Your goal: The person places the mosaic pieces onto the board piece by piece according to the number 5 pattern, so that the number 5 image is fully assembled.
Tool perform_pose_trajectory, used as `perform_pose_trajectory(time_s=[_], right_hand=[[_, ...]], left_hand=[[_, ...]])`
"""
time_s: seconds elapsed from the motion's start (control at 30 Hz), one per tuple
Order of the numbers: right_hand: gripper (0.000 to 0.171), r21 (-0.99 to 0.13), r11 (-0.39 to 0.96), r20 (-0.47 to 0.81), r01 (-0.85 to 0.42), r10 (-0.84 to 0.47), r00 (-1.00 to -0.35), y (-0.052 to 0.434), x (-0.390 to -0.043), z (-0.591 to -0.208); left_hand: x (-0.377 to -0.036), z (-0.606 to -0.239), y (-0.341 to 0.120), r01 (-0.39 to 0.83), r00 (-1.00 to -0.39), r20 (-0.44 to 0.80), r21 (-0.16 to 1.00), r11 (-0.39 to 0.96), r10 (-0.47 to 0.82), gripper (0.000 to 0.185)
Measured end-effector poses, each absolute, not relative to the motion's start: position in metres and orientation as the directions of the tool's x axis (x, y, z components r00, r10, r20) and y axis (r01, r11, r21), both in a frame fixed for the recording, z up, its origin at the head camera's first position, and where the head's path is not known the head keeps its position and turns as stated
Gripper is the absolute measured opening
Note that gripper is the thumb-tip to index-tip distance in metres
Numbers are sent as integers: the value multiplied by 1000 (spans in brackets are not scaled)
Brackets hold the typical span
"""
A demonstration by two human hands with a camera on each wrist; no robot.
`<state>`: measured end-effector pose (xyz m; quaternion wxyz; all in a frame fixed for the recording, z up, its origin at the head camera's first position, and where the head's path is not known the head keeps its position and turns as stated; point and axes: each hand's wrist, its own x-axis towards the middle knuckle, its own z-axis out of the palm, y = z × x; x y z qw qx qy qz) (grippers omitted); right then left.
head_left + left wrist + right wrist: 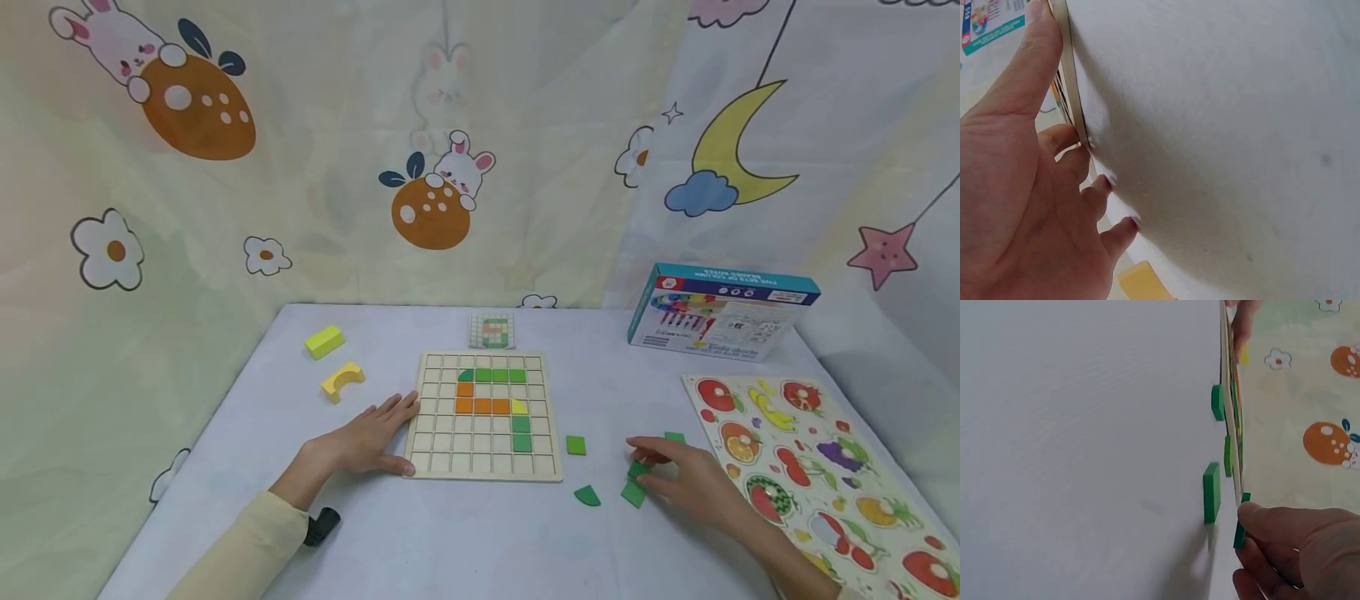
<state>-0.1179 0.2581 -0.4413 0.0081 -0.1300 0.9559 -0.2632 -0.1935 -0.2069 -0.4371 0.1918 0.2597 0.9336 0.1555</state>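
A pale wooden grid board (442,462) lies mid-table, with green, orange and yellow tiles set in some squares. Along its left edge rests my left hand (366,437), fingers extended and thumb at the near corner. In the right wrist view, thumb and fingers of my right hand (1310,550) pinch a dark green tile (1242,522). The head view puts that right hand (693,483) right of the board, just over a loose green square tile (633,494). Nearby lie a green quarter-round tile (587,497), a lighter green square (576,446) and another green tile (675,437).
Behind the board is a small pattern card (492,332). A yellow block (325,342) and a yellow arch block (342,381) sit at left. A fruit-picture board (757,442) covers the right side, with a cardboard box (720,317) behind it.
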Motion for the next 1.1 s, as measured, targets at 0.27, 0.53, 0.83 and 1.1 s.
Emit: perform_pose_trajectory(time_s=[0.27,0.53,0.83,1.1], right_hand=[[49,-566,707,84,-423,-462,-883,195,-137,-436],[45,-570,629,104,-528,-583,-806,149,-152,-441],[42,-581,633,68,-511,-589,-806,133,-157,-444],[40,-577,635,71,-514,-588,-806,131,-156,-445]], left_hand=[[-193,-440,-206,405,-796,-293,392,826,529,102],[-194,-440,-204,417,-792,-285,392,820,539,101],[-193,-437,-203,410,-799,-291,378,830,526,101],[-192,-436,-207,431,-790,-274,389,814,549,101]])
